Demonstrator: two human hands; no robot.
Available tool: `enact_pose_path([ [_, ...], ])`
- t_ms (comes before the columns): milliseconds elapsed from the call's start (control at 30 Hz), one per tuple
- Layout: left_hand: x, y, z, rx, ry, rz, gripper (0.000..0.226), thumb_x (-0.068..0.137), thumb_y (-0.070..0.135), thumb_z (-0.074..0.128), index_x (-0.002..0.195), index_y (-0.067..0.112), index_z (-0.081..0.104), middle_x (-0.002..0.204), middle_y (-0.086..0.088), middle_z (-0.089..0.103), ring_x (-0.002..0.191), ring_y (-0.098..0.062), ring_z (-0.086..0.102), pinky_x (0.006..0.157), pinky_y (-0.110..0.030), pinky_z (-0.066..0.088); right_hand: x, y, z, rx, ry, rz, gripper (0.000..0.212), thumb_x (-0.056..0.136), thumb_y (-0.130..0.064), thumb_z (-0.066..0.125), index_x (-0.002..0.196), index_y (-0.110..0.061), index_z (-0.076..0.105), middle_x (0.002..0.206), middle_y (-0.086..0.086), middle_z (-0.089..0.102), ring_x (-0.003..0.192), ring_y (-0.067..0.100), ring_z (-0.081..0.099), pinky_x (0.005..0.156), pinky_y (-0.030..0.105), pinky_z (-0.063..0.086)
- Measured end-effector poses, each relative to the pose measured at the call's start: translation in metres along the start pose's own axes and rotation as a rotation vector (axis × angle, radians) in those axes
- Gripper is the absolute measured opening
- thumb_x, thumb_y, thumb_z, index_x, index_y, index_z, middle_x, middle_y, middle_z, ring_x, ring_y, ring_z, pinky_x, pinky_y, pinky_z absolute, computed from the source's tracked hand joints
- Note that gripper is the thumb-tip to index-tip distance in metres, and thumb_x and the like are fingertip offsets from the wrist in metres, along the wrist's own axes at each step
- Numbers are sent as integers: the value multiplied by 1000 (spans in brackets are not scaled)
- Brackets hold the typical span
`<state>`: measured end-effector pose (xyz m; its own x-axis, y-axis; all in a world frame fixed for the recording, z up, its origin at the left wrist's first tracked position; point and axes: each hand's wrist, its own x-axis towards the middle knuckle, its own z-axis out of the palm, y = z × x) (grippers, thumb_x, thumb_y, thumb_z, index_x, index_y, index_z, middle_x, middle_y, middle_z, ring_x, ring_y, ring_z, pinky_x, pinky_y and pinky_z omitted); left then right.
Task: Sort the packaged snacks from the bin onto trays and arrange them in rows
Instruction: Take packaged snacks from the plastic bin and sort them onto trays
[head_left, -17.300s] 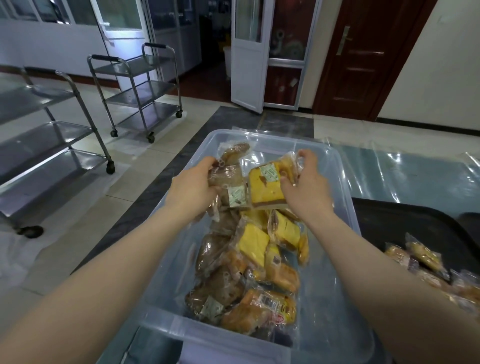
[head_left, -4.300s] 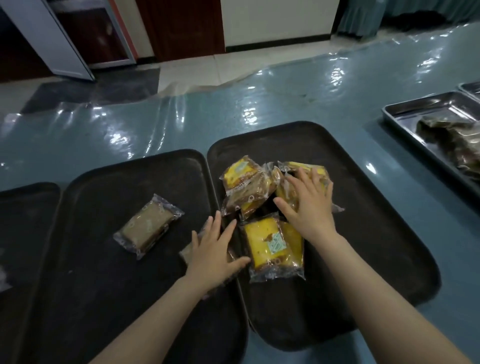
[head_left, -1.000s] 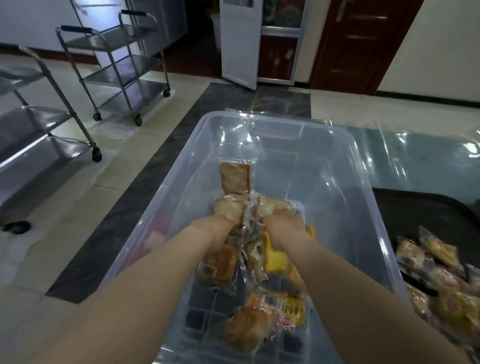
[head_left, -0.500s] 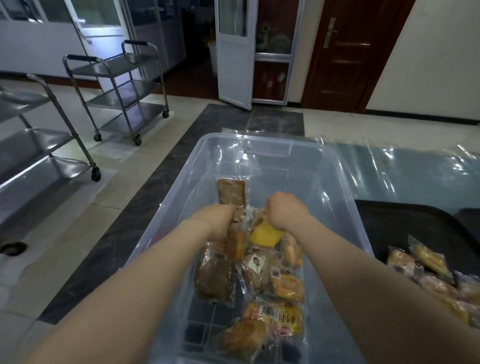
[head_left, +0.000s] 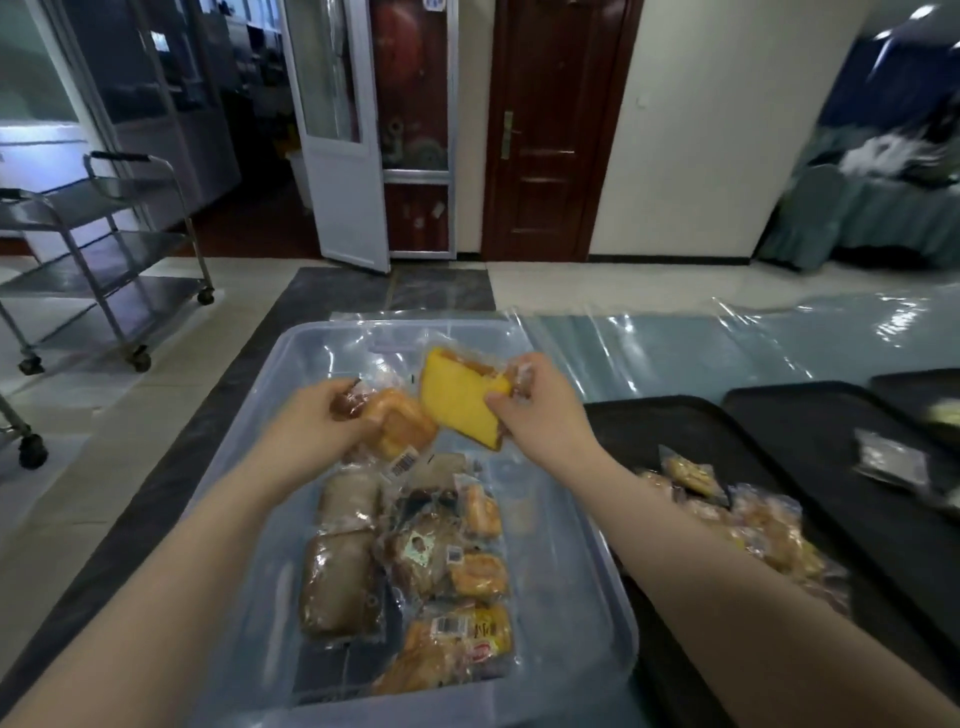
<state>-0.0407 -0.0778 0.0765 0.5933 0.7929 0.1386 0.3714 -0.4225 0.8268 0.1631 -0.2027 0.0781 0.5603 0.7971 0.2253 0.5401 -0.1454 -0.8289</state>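
A big blue counter (head_left: 727, 343) with shiny plastic on it fills the middle right of the frame. A clear bin (head_left: 587, 582) sits at the lower middle, at the counter's left end. To the right of the bin lie black trays (head_left: 779, 415), side by side. The tray nearest the bin has a pile of wrapped snacks (head_left: 748, 519) on it. The next tray has one dark packet (head_left: 891, 460), but it is too blurry to tell what it is. A metal cart (head_left: 104, 249) on wheels stands on the floor at the upper left.

Inside the bin, more snack packets (head_left: 415, 561) lie in a heap, brown ones on the left and orange ones on the right.

Both hands are up over the far part of the bin. The left hand (head_left: 311, 426) has its fingers curled round an orange bun packet (head_left: 397, 423). The right hand (head_left: 540, 410) pinches a yellow cake packet (head_left: 457, 397) between thumb and fingers. The two packets touch each other in the middle.
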Motion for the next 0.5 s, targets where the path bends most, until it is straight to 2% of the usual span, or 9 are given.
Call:
enact_pose_path([
  [100,-5,22,8,-87,-21,-6,9,82,14,70,87,21,66,78,0,72,72,-18,70,75,-44,57,-19,7,-22,241,107,-18,28,86,-18,69,91,-36,49,90,-10,63,82,3,64,66,24,54],
  [167,-10,40,16,-146,-36,2,7,84,15,67,89,19,66,81,-3,72,77,-24,70,79,-47,56,-29,11,-39,324,141,-61,32,86,-14,69,97,-39,53,94,-15,63,83,-8,62,60,11,50],
  [233,-16,59,29,-171,-35,19,6,85,16,66,89,21,67,81,-2,73,78,-25,70,76,-45,57,-36,15,-59,349,162,-82,34,86,-13,69,102,-40,56,94,-19,64,83,-11,62,60,8,48],
  [367,-22,96,68,-262,-21,-3,10,85,17,67,94,21,66,81,4,73,73,-13,70,61,-26,54,-43,36,-101,389,208,-74,23,90,-20,66,101,-39,59,92,-16,69,84,-4,66,65,14,53],
  [433,-21,119,97,-349,-27,-34,14,85,14,67,99,15,65,86,-1,74,77,-16,71,65,-26,54,-47,54,-130,391,199,-38,13,92,-28,62,102,-36,60,96,-9,71,86,3,68,73,27,58],
  [500,-19,142,128,-391,-9,-42,17,86,13,66,102,10,63,89,-5,73,81,-19,71,70,-31,56,-49,77,-160,382,182,-32,8,93,-32,59,99,-38,60,95,-8,72,83,5,69,71,28,58],
])
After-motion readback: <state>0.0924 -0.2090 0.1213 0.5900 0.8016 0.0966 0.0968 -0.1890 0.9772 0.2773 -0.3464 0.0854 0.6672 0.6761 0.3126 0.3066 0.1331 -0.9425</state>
